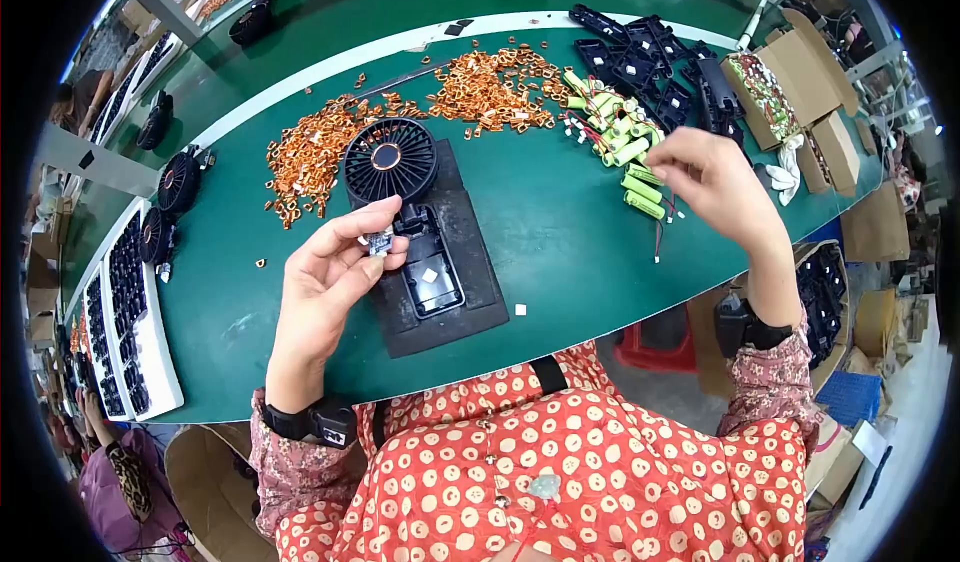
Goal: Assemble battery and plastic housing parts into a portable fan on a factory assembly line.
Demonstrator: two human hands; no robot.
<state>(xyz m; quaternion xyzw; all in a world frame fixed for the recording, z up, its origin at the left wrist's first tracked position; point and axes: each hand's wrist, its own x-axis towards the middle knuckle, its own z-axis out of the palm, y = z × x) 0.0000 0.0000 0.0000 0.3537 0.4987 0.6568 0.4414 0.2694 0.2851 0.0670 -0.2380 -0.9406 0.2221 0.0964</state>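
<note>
My left hand (335,262) pinches a small circuit board (380,241) between thumb and fingers, just over the handle of a black handheld fan. The fan's round grille (391,160) points away from me, and its opened handle casing (433,272) shows a hollow inside with a small white square in it. Beneath the fan lies a dark rectangular mat (470,252). At the right, my right hand (710,177) has its fingertips closed together at a pile of green battery cells (622,132) with thin wires. Whatever those fingertips grip is hidden.
Orange metal clips (310,157) lie in heaps behind the fan. Black plastic casings (640,57) are piled at the far right, beside an open cardboard box (800,77). White trays (150,362) of black parts stand at the left. A small white square (520,310) lies near the mat.
</note>
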